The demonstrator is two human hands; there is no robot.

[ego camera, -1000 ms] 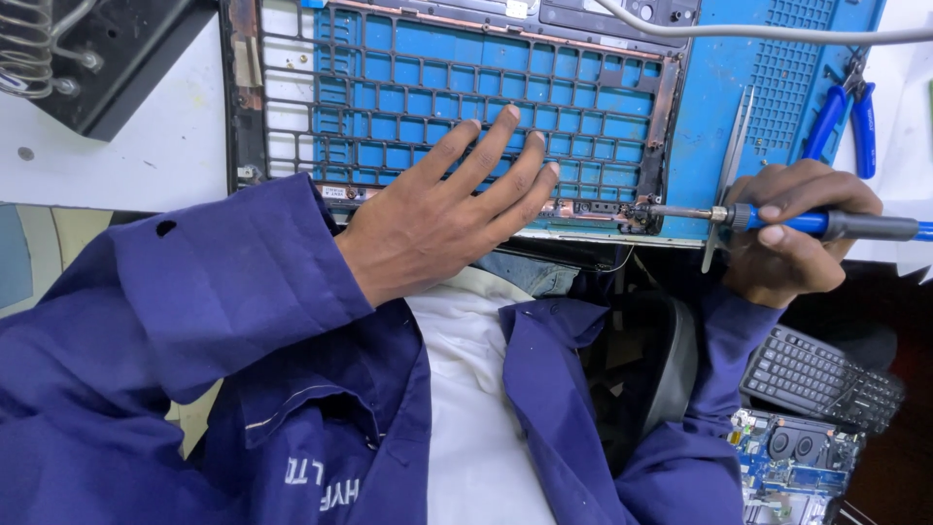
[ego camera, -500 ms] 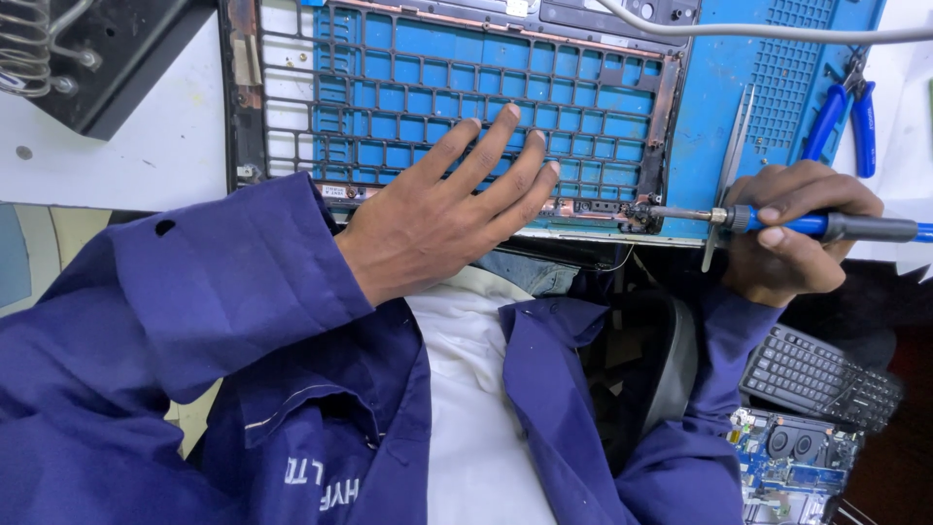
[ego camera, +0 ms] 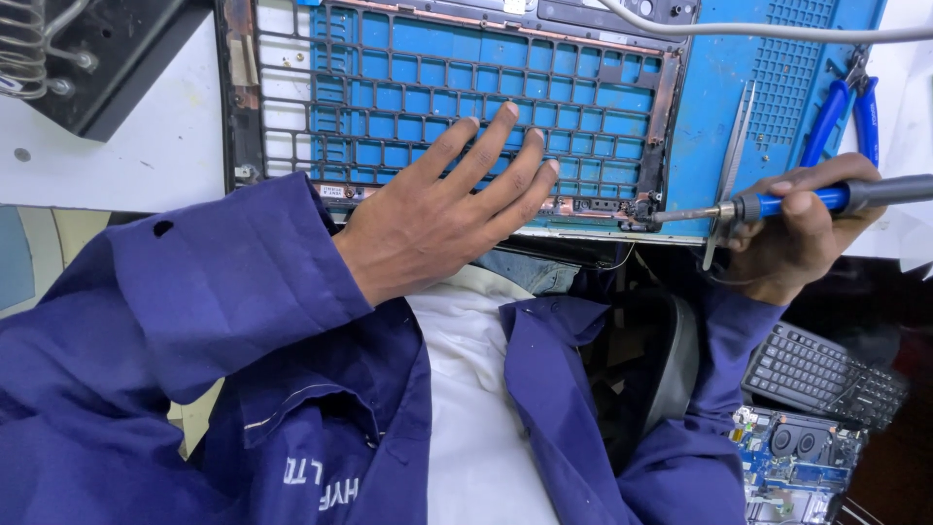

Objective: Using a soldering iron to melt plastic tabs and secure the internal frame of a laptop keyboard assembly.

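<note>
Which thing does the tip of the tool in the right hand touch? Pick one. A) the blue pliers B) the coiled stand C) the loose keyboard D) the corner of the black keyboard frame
D: the right hand holds the blue-handled tool with its tip at the lower right corner of the black keyboard frame.

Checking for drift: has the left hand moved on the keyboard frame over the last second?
No. The left hand lies flat, fingers spread on the same grid cells of the keyboard frame, wrist at its near edge, as before.
</note>
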